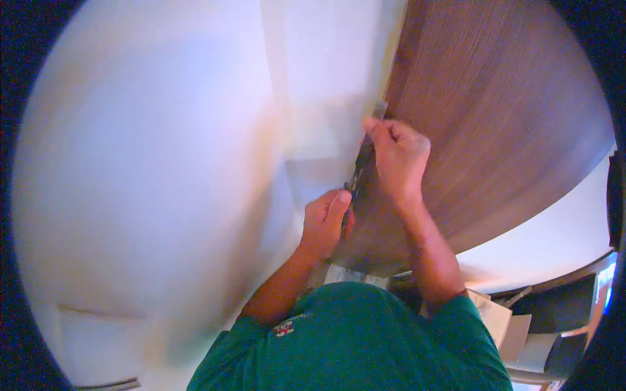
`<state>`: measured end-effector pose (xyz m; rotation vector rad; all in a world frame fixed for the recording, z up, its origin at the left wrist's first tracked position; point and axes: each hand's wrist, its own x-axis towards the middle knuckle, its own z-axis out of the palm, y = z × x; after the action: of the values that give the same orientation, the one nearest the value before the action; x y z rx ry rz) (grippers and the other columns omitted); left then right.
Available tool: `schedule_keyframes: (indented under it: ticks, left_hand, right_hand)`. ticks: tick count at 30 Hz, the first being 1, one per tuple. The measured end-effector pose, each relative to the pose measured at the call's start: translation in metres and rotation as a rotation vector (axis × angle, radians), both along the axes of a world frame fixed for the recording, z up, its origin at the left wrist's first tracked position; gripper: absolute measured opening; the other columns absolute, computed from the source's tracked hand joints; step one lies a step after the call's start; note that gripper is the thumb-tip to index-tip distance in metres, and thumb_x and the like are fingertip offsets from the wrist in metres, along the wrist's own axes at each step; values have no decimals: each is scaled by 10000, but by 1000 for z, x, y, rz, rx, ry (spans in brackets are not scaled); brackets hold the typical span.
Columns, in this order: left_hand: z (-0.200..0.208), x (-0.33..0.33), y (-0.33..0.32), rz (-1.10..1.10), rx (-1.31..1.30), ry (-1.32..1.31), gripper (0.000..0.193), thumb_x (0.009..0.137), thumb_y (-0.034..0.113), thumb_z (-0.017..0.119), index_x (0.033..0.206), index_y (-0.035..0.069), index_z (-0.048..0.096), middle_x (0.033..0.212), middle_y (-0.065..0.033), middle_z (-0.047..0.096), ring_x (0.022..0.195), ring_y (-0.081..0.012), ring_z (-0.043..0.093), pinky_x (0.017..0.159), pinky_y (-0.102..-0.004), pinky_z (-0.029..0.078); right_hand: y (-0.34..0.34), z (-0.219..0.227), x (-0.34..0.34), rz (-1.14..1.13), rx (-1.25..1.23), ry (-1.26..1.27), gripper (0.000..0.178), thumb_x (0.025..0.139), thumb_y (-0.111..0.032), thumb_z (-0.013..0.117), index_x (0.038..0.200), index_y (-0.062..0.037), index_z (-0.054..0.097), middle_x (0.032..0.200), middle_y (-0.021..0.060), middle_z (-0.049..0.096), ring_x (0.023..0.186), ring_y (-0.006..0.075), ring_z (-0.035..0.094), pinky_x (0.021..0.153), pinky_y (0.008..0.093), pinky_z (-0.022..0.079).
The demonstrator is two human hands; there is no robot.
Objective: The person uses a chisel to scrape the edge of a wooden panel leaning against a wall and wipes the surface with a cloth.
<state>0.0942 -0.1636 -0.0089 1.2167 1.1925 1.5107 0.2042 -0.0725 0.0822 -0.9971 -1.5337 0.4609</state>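
Note:
A long, slim, dark tool (363, 155) runs between my two hands along the edge of a brown wood-grain panel (495, 117). Its kind is too blurred to tell. Around its lower end my left hand (325, 223) is closed, thumb on top. My right hand (401, 153), higher up and to the right, pinches the upper part between thumb and fingers. Just beyond those fingertips a small greyish flat piece (381, 108) shows against the panel's edge; whether it belongs to the tool is unclear.
A large white wall (150, 163) fills the left side, with a pale frame (277, 65) bordering the panel's left. Light boards (492, 316) and dark box-like shapes (551, 303) lie at the lower right. Below the panel's bottom edge is a pale surface (548, 238).

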Motion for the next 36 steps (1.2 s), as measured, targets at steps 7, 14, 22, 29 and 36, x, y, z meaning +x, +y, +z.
schedule_keyframes:
  ticks: [7,14,22,29,36]
  left_hand:
    - [-20,11,-10,23,-64,-30,422,1035,384,484,873,20,624,601,-23,564,519,-100,511,492,-275,407]
    - [-8,8,-3,-14,-6,-16,421,1041,379,469,904,16,632,601,-23,560,512,-99,494,487,-277,397]
    - [19,4,4,-31,42,-26,403,1033,362,503,865,17,630,602,-23,562,528,-96,517,492,-278,414]
    - [2,-2,-1,-20,11,4,425,1031,390,498,921,11,654,591,-23,569,521,-95,518,491,-276,411]
    - [-5,-1,-7,-6,2,1,452,1028,424,497,943,8,653,592,-26,572,511,-97,516,486,-276,407]
  right_hand:
    - [-4,-9,8,-18,-21,-38,330,866,-285,748,778,30,710,587,116,634,516,156,578,522,346,467]
    - [-2,-2,5,-16,-29,32,342,867,-299,747,778,29,712,600,136,645,508,180,590,520,350,473]
    - [5,20,1,-39,-5,5,342,868,-308,746,798,26,725,609,145,653,509,186,604,521,352,478]
    - [6,16,-2,-36,48,-10,365,874,-326,732,782,27,722,604,153,650,492,206,592,516,364,469]
    - [-3,9,1,-64,8,-103,349,870,-312,734,788,26,719,609,153,646,510,187,597,527,355,476]
